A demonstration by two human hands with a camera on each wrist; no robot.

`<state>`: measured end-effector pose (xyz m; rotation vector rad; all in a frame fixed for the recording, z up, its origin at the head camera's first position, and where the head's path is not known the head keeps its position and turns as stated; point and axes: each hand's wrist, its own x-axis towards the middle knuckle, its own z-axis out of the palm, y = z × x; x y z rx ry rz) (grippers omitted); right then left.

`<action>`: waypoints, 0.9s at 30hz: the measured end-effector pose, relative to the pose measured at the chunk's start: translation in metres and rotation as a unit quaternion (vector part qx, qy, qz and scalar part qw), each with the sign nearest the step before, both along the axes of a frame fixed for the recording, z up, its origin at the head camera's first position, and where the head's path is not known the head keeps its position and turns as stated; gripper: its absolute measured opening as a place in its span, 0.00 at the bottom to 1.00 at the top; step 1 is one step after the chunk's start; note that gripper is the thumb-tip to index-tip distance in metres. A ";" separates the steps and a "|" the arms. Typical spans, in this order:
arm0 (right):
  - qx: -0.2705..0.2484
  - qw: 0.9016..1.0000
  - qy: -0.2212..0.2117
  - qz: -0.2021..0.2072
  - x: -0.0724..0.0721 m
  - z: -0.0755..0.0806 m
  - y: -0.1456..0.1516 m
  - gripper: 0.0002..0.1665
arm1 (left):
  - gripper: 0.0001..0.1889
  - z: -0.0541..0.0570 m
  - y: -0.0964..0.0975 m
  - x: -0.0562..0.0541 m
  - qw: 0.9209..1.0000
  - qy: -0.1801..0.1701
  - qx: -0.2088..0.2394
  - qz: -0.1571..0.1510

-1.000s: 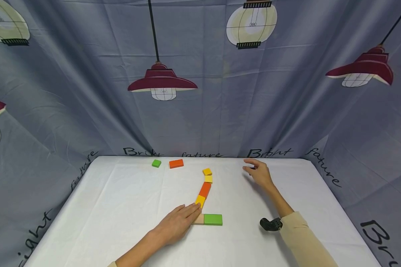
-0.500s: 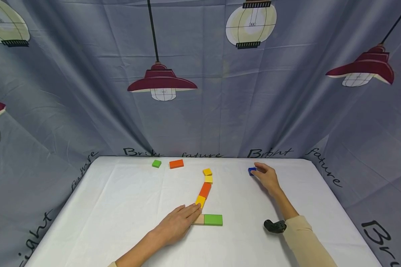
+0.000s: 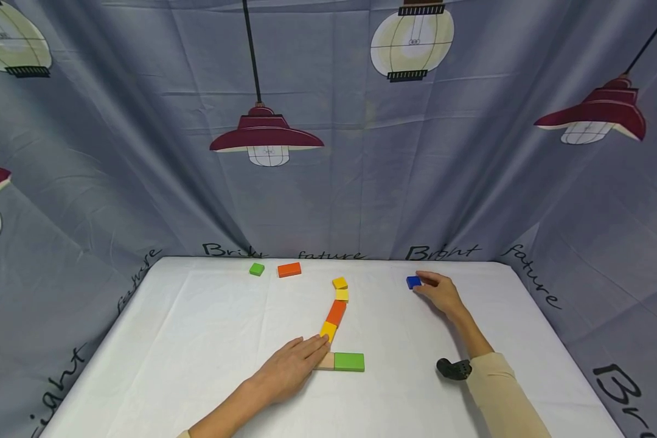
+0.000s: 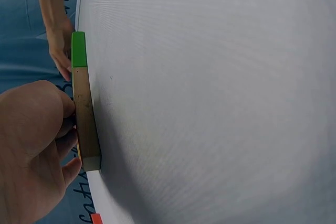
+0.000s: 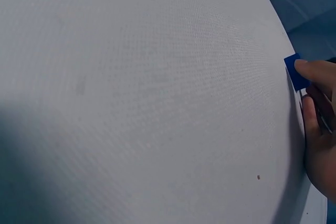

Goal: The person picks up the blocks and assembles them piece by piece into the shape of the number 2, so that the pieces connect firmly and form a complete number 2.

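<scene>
My left hand (image 3: 292,371) lies with fingers extended over a beige block (image 3: 325,361), its fingertips at the lower yellow block (image 3: 328,330). Most of the beige block is hidden beneath that hand; in the left wrist view the beige block (image 4: 87,121) shows its long side. A green block (image 3: 349,362) sits end to end with it. Near the table's far right, my right hand (image 3: 440,295) pinches the right end of a small blue block (image 3: 413,282) between thumb and index finger. The right wrist view has a fingertip on the blue block (image 5: 297,72).
From the left fingertips an orange block (image 3: 336,312) and two smaller yellow blocks (image 3: 341,294) curve away in a line. Farther back lie a small green block (image 3: 257,269) and another orange block (image 3: 289,269). A black device (image 3: 453,368) sits at my right wrist. Printed curtains surround the white table (image 3: 197,328).
My right hand has shifted right and slightly nearer, bringing the blue block, mostly hidden before, into sight. My left hand and the line of blocks have stayed put.
</scene>
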<state>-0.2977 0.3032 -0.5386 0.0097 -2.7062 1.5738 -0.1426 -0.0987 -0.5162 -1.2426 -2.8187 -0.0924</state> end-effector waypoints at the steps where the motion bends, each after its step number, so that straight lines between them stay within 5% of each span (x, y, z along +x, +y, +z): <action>1: 0.004 1.000 -0.001 0.001 0.000 0.000 0.001 0.31 | 0.25 0.000 0.000 0.000 1.000 0.000 0.000 0.000; 27: 0.018 1.000 0.009 0.022 -0.003 -0.003 0.007 0.26 | 0.25 -0.001 0.002 -0.001 1.000 0.010 -0.003 0.000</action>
